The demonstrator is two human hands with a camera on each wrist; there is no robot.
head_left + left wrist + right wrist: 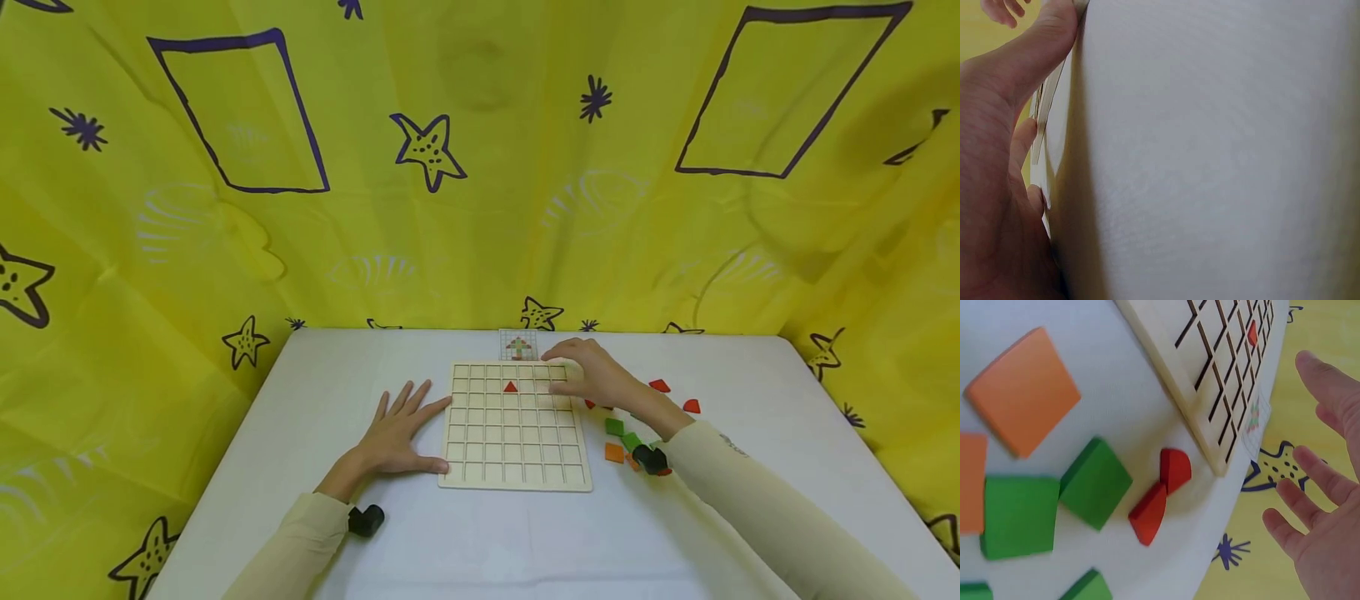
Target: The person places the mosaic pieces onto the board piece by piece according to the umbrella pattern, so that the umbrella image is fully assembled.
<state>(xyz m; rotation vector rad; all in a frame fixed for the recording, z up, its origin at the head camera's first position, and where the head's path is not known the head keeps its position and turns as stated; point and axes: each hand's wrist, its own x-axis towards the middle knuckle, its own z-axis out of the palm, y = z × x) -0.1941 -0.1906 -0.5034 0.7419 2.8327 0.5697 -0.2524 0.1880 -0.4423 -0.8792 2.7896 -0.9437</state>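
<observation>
Board bears one red triangle, one card behind.

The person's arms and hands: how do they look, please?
The beige fabric left sleeve and beige fabric right sleeve are long; the right bears a small grey marking near its cuff. The left hand and right hand are ungloved. A small black device sits at each wrist.

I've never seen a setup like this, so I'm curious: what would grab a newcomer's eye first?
Probably the bright yellow cloth with dark star drawings, filling the background behind the white table. Next, the lone red triangle near the far edge of the pale grid board, with the left hand at the board's left edge. Green, orange and red pieces lie scattered to its right.
</observation>
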